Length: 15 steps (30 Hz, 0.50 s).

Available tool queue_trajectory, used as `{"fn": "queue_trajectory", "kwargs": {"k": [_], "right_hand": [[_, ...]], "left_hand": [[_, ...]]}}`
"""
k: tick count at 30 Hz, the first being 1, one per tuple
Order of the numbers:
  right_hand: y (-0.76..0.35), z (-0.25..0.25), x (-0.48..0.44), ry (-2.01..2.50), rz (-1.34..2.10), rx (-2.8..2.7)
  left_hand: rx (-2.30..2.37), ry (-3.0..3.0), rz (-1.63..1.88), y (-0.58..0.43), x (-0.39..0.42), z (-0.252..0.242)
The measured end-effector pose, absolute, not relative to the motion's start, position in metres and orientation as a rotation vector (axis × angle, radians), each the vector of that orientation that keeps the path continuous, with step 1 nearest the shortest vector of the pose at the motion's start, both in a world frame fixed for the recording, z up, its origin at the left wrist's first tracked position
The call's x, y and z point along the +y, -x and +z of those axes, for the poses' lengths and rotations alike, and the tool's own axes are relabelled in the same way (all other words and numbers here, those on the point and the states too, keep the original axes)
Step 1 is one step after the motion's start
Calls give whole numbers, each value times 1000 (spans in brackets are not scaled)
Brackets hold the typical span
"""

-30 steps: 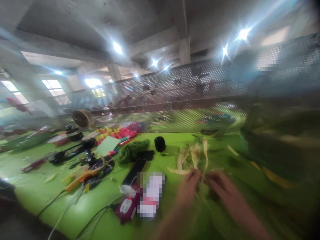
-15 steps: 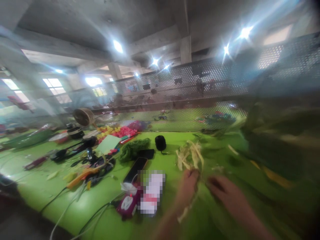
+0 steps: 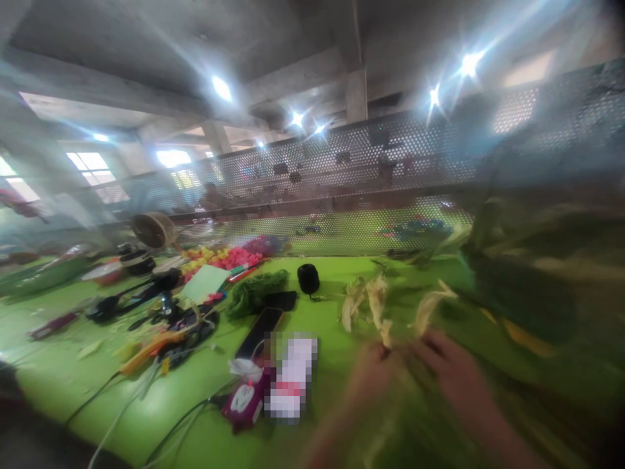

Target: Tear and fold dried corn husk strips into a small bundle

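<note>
My left hand and my right hand meet low in the middle of the view, both smeared by motion. Their fingers are closed on a bunch of pale, dry husk strips that fan upward from between them, one strip curling to the right. They are held over a bright green table. Loose green leafy material lies under my wrists.
A dark phone, a black round object, a green knitted bundle, a small maroon pouch, cables, scissors-like tools and pink and yellow bits lie left. A perforated metal screen backs the table. A dark green heap stands right.
My hands have drawn together again on the husk bunch, and a strip now curls out to the right. The view has shifted slightly.
</note>
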State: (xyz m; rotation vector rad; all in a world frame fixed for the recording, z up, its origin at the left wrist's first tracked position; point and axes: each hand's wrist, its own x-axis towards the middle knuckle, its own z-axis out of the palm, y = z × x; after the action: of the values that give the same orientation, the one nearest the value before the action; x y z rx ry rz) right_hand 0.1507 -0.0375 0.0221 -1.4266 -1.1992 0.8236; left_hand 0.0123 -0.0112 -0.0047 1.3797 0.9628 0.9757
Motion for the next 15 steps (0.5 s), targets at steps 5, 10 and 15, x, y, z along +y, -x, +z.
{"fn": "queue_trajectory", "kwargs": {"k": [5, 10, 15], "right_hand": [[-154, 26, -37, 1479, 851, -1221], [-151, 24, -34, 1407, 955, -1257], [-151, 9, -29, 1446, 1180, -1308]], "left_hand": [[917, -1376, 946, -11, -13, -1], [947, -1260, 991, -9, -10, -2], [934, -1082, 1047, -4, -4, -10]]}}
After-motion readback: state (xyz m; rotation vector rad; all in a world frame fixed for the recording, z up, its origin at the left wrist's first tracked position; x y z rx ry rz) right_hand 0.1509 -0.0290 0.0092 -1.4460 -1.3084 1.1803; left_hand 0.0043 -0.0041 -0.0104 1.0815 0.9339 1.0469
